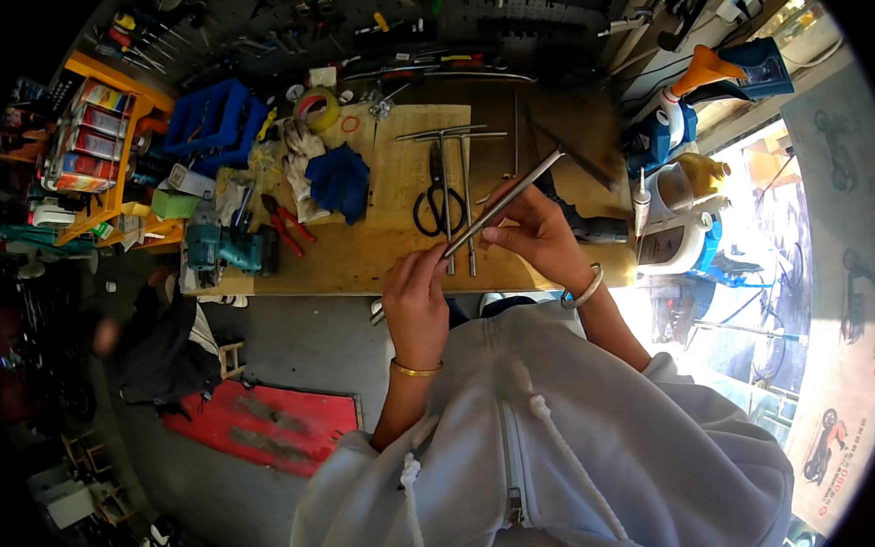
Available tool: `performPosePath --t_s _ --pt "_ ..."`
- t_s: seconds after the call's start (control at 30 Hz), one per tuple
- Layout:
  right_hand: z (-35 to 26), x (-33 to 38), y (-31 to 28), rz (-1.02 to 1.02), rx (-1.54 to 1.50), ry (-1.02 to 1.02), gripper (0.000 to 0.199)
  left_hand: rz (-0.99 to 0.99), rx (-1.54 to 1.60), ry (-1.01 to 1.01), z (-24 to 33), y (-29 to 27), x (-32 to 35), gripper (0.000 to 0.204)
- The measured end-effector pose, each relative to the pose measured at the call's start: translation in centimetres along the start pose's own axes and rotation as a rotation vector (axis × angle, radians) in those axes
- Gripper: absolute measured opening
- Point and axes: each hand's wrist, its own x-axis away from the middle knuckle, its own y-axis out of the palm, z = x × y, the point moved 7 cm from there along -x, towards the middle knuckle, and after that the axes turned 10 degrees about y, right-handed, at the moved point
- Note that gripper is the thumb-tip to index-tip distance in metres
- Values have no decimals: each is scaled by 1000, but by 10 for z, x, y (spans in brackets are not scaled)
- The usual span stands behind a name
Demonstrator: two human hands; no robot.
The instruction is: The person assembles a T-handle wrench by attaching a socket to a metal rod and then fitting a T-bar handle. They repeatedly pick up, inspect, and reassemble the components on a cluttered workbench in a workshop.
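I hold a long T-handle wrench [501, 203] slantwise over the bench's near edge. Its dark crossbar points away to the upper right. My left hand [417, 300] is closed round the lower part of the shaft, and a shiny end shows below that hand. Higher up, my right hand [535, 225] grips the same shaft between thumb and fingers. Beneath the held tool, two more T-handle wrenches [468, 191] lie side by side on the bench. Black-handled scissors [437, 198] lie among them. Right of my right hand is a black tool [595, 228], partly hidden.
On the wooden bench [357, 263] are red-handled pliers [284, 223], a blue cloth [339, 182], gloves [300, 162], yellow tape [317, 110] and a teal power tool [224, 248]. Bottles [678, 244] crowd the right end. A person in dark clothing [166, 345] is at left, beside a red mat [266, 424].
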Motion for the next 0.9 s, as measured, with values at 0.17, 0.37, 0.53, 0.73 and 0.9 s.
performPosePath --t_s 0.17,0.37,0.53,0.73,0.9 --pt "7 -1 10 -9 74 36 28 -48 16 -3 -5 8 3 27" --pt "11 -3 3 -7 -3 78 19 -88 6 19 -5 12 1 23" --pt "6 -4 -10 29 25 67 18 -197 28 -53 -13 18 3 21" --pt "10 -5 -18 51 28 98 21 -222 40 -21 -18 26 4 20" --pt "15 -7 -20 81 67 111 24 -161 10 -31 -17 23 0 17"
